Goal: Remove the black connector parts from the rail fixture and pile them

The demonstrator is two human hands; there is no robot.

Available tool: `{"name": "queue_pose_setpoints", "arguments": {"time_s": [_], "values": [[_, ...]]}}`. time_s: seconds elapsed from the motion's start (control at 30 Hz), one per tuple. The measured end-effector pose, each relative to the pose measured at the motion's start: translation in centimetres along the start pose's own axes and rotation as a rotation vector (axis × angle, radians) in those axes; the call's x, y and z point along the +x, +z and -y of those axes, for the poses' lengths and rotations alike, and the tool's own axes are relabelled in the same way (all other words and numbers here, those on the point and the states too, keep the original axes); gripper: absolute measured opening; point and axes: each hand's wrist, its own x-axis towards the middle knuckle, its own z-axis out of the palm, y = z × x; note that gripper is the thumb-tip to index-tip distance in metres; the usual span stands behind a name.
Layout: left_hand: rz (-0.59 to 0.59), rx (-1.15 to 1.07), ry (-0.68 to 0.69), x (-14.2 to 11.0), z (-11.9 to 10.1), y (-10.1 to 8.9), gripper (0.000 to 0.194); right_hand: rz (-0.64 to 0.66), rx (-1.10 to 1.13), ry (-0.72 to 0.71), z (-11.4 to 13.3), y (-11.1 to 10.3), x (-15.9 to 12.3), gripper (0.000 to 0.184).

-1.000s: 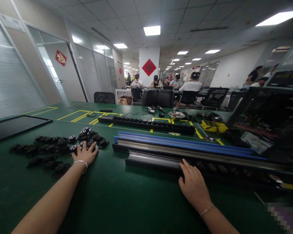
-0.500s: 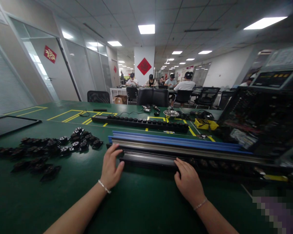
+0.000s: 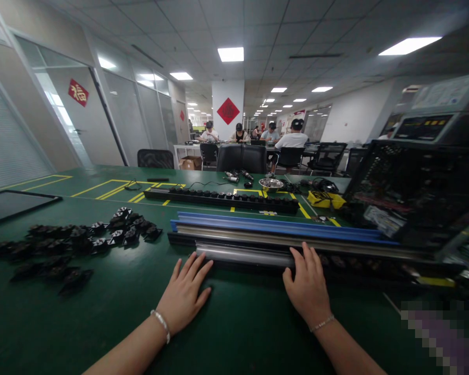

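A long black rail (image 3: pixel 250 256) with a shiny grooved face lies across the green table (image 3: pixel 242 323) in front of me. My left hand (image 3: pixel 185 294) is at its left end, fingers spread, fingertips at the near edge. My right hand (image 3: pixel 308 284) rests with outstretched fingers on the rail farther right. Dark round parts sit along the rail to the right of that hand. Just behind lie another dark metal rail (image 3: pixel 234 234) and a blue rail (image 3: pixel 273 225), side by side. Neither hand is wrapped round anything.
Several small black parts (image 3: pixel 80 237) lie in a heap at left, near a flat black-framed panel (image 3: pixel 19 205). Farther back are a rail filled with parts (image 3: pixel 219 198), a metal bowl (image 3: pixel 271 184) and a yellow tray (image 3: pixel 324 200). An open black machine case (image 3: pixel 418 177) stands at right.
My left hand has come back toward me from the rail's end and its fingers have spread. My right hand has shifted slightly right and forward along the rail. The rail itself looks shifted slightly right.
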Motion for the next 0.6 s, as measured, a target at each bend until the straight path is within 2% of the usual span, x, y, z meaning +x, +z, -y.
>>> {"name": "queue_pose_setpoints", "arguments": {"time_s": [0.13,0.4,0.6], "values": [[-0.024,-0.009,0.012,0.1,0.2,0.2,0.052,0.053,0.040,0.019,-0.2,0.3,-0.2,0.041],[0.008,-0.082,-0.016,0.2,0.6,0.6,0.056,0.090,0.096,-0.020,0.0,0.3,-0.4,0.040],[0.033,-0.061,-0.081,0.8,-0.7,0.1,0.062,0.111,0.101,-0.051,0.4,0.3,-0.4,0.043]]}}
